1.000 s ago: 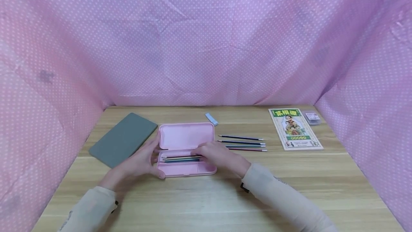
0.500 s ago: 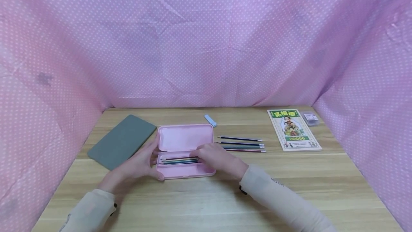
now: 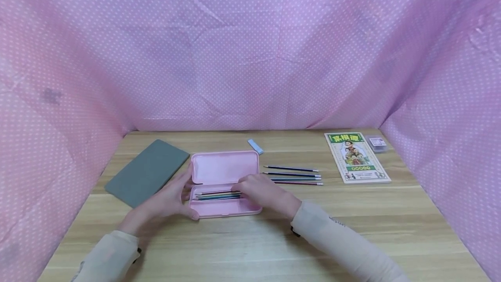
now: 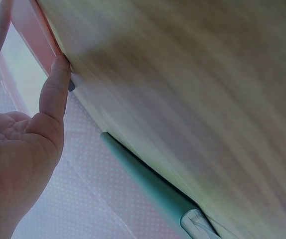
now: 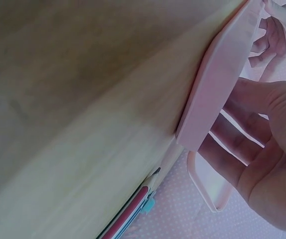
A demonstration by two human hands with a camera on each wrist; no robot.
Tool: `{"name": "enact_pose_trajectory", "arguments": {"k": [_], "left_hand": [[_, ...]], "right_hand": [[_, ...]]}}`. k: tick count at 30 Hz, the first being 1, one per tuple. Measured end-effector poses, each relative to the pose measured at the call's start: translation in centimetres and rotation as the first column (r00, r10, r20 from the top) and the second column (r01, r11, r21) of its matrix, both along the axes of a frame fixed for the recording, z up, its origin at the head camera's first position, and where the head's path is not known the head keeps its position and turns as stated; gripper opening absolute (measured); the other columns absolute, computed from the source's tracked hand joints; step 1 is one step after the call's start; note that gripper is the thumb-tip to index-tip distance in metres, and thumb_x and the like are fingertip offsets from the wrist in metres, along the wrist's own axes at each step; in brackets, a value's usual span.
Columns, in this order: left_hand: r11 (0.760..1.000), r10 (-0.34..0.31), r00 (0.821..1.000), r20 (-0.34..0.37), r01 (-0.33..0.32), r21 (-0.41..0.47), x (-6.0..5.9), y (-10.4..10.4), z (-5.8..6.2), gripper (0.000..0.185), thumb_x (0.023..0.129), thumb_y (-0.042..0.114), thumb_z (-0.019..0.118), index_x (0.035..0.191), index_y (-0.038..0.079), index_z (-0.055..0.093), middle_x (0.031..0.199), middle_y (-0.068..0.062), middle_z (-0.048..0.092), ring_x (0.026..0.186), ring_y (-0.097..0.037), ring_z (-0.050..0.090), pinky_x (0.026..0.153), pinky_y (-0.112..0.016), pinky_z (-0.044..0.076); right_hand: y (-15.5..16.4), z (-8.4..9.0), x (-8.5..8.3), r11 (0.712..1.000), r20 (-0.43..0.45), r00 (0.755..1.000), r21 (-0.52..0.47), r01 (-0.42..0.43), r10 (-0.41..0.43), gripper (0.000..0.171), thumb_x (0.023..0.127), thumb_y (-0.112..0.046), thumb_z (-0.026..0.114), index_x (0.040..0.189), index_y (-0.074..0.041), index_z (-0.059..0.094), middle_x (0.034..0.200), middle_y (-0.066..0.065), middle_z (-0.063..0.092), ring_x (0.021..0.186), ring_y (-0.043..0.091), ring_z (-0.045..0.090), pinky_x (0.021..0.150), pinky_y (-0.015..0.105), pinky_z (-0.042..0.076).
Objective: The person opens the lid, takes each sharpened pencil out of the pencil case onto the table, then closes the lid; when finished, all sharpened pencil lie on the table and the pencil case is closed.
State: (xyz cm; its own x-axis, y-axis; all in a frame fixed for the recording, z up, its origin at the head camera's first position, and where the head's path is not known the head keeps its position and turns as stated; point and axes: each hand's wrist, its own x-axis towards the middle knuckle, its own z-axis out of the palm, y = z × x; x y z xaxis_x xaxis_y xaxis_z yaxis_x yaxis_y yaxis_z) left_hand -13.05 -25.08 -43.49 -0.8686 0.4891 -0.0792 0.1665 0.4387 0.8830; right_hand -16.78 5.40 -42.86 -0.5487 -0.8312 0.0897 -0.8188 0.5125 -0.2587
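moved: nothing much; both hands stay put on case
left hand: relaxed grip, steadying case end
right hand: fingers on pencils in tray; pinch unclear
handling: case light, stiff, slick; hold by ends

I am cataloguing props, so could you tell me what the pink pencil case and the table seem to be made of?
The pink pencil case looks like moulded plastic with a smooth matte finish: rounded corners, uniform colour, thin rigid walls. The table shows pale wood grain, possibly laminate rather than solid wood.
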Motion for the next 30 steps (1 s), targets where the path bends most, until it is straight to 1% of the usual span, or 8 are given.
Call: {"name": "enact_pose_trajectory", "arguments": {"k": [4,7,14,19,25,30], "left_hand": [[1.000,-0.007,1.000,-0.003,0.007,0.004,-0.02,-0.01,0.14,0.146,0.065,0.016,0.097,0.161,0.014,-0.013,0.157,-0.021,0.021,0.131,-0.040,0.048,0.108,-0.046,0.047],[1.000,-0.008,1.000,-0.001,0.008,0.000,0.00,-0.03,0.15,0.146,0.066,0.017,0.097,0.161,0.014,-0.013,0.158,-0.021,0.021,0.131,-0.040,0.048,0.108,-0.046,0.046],[1.000,0.004,1.000,0.009,-0.004,-0.010,0.02,0.01,0.19,0.146,0.065,0.016,0.097,0.162,0.017,-0.013,0.158,-0.020,0.021,0.132,-0.039,0.048,0.108,-0.046,0.046],[1.000,0.003,1.000,0.009,-0.003,-0.014,0.03,0.14,0.26,0.146,0.065,0.015,0.097,0.162,0.017,-0.012,0.159,-0.020,0.020,0.133,-0.040,0.048,0.107,-0.047,0.047],[0.999,0.010,1.000,0.007,-0.010,-0.039,0.08,0.11,0.21,0.146,0.066,0.020,0.097,0.162,0.014,-0.013,0.160,-0.022,0.019,0.132,-0.039,0.047,0.108,-0.046,0.047],[0.999,0.013,1.000,0.009,-0.013,-0.041,0.02,-0.06,0.09,0.146,0.066,0.021,0.097,0.161,0.013,-0.013,0.159,-0.022,0.019,0.131,-0.039,0.048,0.107,-0.046,0.047]], "right_hand": [[0.01,-0.03,-0.09,1.000,-0.019,1.000,0.002,0.001,-0.001,0.028,0.096,-0.002,0.066,0.116,-0.018,0.078,0.102,-0.004,0.075,0.088,0.005,0.065,0.077,0.022,0.055],[0.02,0.00,-0.09,1.000,-0.010,1.000,0.003,0.002,-0.002,0.027,0.095,-0.002,0.068,0.115,-0.017,0.078,0.103,-0.003,0.075,0.090,0.005,0.066,0.079,0.022,0.056],[0.01,0.01,-0.31,1.000,-0.057,0.998,0.023,-0.008,0.009,0.027,0.092,0.002,0.068,0.108,-0.018,0.080,0.096,-0.003,0.075,0.080,0.007,0.063,0.070,0.022,0.053],[0.01,0.03,-0.45,1.000,-0.034,0.999,0.010,-0.010,0.010,0.025,0.092,0.000,0.072,0.109,-0.016,0.080,0.099,-0.002,0.076,0.083,0.006,0.065,0.073,0.021,0.055],[-0.14,-0.24,-0.59,1.000,-0.067,0.998,0.031,0.002,0.000,0.022,0.090,-0.001,0.073,0.102,-0.019,0.080,0.091,-0.007,0.074,0.075,0.003,0.059,0.065,0.020,0.050],[-0.24,-0.26,-0.48,1.000,-0.094,0.995,0.028,0.012,-0.009,0.021,0.091,-0.001,0.072,0.100,-0.019,0.079,0.089,-0.006,0.073,0.070,0.005,0.057,0.060,0.020,0.048]]}}
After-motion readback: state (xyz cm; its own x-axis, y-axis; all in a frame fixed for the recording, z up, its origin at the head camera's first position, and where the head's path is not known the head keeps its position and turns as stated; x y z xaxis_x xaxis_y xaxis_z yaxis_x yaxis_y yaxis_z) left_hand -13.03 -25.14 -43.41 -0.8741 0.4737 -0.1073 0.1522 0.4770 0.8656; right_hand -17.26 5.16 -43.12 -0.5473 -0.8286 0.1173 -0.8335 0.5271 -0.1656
